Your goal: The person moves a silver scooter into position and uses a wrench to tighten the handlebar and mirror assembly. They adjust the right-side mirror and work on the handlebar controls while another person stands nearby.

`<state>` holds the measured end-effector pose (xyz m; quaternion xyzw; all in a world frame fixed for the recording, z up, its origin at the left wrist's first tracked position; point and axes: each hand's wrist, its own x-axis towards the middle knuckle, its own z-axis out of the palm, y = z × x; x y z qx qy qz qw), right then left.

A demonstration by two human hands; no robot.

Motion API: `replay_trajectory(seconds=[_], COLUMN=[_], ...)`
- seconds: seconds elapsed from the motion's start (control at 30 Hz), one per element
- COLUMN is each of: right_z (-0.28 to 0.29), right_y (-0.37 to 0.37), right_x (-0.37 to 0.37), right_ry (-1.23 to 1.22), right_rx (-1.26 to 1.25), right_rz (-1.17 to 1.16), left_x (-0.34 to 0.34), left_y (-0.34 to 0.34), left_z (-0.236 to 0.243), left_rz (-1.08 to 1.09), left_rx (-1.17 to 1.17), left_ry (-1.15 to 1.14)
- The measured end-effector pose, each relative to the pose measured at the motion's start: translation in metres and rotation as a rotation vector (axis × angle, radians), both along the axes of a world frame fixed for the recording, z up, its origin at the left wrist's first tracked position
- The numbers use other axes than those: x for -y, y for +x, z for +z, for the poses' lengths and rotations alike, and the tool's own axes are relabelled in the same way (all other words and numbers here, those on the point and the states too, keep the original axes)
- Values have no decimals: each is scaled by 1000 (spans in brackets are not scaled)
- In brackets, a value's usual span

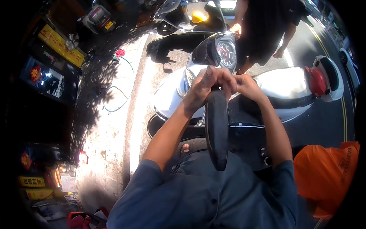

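A long black tapered piece, like a scooter's mirror seen edge-on, stands close before my chest. My left hand is closed at its far end, thumb up and fingers curled over. Beside it my right hand is closed, fingertips meeting the left fingers; what it pinches is hidden. Beyond both hands is a white scooter, its round dashboard facing up and its pale seat to the right. My hands cover the near handlebar.
Across the scooter a person in black clothes holds the far handlebar. Someone in an orange shirt is close at my right. A grey scooter with a yellow helmet is parked beyond. A hose lies on the sunlit pavement at left.
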<state>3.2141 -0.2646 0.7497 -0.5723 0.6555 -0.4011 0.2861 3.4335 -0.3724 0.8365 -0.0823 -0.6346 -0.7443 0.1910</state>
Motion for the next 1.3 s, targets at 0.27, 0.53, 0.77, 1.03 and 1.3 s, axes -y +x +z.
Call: replay_trajectory(seconds=[0.27,0.53,0.77,1.03,1.3], right_z=[-12,-1,6,9,-16], right_y=[-10,9,36,68,155], right_x=[10,1,-16,-31,-28], right_ry=[122,-29,50,19,-91], right_rx=[342,41,-111,-243,-85], right_rz=[88,-42,-297,-543,-982], left_x=[-22,-23,-28,-28,-31], left_y=[-14,-8,-15,-18,-10], left_z=[-23,-16,-16,-13,-11], left_rz=[307,104,155,115,48], left_rx=[-192,-283,-366,-348,-285], left_ry=[276,297,302,315,216])
